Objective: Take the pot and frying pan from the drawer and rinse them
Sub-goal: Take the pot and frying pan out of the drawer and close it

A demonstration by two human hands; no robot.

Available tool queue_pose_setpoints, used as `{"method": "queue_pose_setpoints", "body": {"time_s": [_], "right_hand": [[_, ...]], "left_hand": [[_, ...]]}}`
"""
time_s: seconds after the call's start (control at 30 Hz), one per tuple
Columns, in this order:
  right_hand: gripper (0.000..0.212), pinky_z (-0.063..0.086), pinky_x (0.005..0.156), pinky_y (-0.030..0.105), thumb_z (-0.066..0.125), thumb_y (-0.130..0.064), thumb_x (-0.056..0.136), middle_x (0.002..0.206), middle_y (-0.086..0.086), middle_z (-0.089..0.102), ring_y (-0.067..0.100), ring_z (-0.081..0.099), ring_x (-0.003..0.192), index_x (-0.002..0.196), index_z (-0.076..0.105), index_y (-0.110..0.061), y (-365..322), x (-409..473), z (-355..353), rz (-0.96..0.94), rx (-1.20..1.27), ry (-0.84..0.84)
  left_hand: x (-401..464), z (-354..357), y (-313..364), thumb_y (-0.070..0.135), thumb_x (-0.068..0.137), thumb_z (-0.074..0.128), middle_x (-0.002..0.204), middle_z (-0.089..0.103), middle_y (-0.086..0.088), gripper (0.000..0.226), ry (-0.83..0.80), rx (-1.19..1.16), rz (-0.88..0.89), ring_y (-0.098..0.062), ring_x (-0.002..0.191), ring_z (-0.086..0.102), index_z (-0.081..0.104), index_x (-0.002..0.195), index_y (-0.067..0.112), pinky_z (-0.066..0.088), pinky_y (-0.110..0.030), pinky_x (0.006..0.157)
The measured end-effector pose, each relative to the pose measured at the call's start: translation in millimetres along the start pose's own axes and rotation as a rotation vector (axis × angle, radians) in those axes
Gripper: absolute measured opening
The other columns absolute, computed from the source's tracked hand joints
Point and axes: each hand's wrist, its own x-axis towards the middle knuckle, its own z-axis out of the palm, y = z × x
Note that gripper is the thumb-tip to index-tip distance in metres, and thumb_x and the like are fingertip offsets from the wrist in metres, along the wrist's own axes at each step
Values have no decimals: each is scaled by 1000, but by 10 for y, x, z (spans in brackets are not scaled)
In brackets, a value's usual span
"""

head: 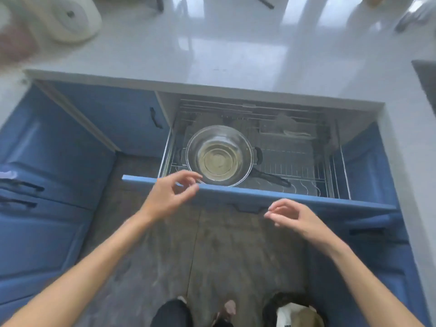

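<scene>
A blue drawer (259, 195) stands pulled out below the grey countertop, with a wire rack inside. In its left half sits a shiny steel pot (219, 155) with black side handles. Under the pot lies a dark frying pan, of which only the long black handle (271, 178) shows, pointing right. My left hand (172, 194) hovers over the drawer's front edge just left of the pot's rim, fingers apart and holding nothing. My right hand (292, 215) hangs in front of the drawer front, lower right, fingers loosely curled and empty.
The glossy grey countertop (212, 50) runs across the top, with a white round appliance (70, 17) at its far left and a sink corner (427, 76) at the right. Blue cabinet doors (47, 185) flank the drawer. Dishes (295, 133) lie at the rack's back.
</scene>
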Motion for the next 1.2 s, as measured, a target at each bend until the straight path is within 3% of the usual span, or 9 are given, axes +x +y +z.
{"method": "queue_pose_setpoints", "body": {"time_s": [0.1,0.2,0.33,0.47,0.6,0.7,0.8,1.03,1.2], "right_hand": [[10,49,65,12,70,-13,83,87,5,74,1,65,71,91,64,-12,-493,317,-276,-34,-75,133],[11,51,71,22,68,-11,85,98,7,71,6,62,73,93,62,-15,-565,1042,-462,13,-244,153],[13,51,67,25,68,-19,83,102,4,70,11,61,74,93,61,-24,-148,1912,-669,112,-312,223],[29,44,86,34,66,-24,84,121,3,60,18,56,101,111,57,-32,209,2532,-864,209,-463,175],[38,36,100,36,62,-21,86,140,2,48,24,45,126,123,54,-28,537,2984,-1039,293,-444,156],[30,38,85,19,60,-17,87,124,-1,56,22,48,122,116,57,-26,729,3265,-1030,330,-367,70],[16,37,66,10,62,-11,84,100,-10,61,15,56,99,94,61,-23,802,3415,-1059,274,-358,59],[20,49,73,16,64,-7,79,97,9,69,11,62,75,95,64,-18,376,2824,-1370,200,-317,-57],[18,55,68,36,68,2,80,71,11,67,23,68,65,96,61,0,-344,2060,-1574,216,-98,-173]], "left_hand": [[659,-494,34,25,84,66,77,68,15,21,20,153,-90,-2,65,58,64,98,41,48,-21,73],[1303,-631,-412,23,87,64,105,71,-3,30,-149,314,-342,-14,84,64,59,115,31,47,-25,78],[1874,-487,-1144,25,89,60,110,67,-9,42,-405,423,-512,-14,67,63,50,129,24,43,-12,46],[2094,-313,-1500,29,89,58,82,62,3,47,-432,486,-531,-8,59,63,43,134,25,43,-18,50],[2265,-131,-1821,29,90,56,106,64,-9,50,-386,517,-612,-12,64,64,39,137,22,43,-24,56],[2300,12,-2003,23,90,56,99,66,-7,47,-348,507,-674,-22,81,66,43,134,20,45,-25,61],[2309,68,-2056,21,89,59,125,61,-13,45,-259,545,-661,-31,104,60,47,132,19,47,-34,82],[2182,-257,-1433,19,77,68,59,55,8,38,-122,452,-508,-12,58,52,56,91,53,40,-28,55],[1990,-726,-613,22,73,69,64,65,18,36,-146,304,-450,0,52,49,63,97,48,41,-26,60]]}}
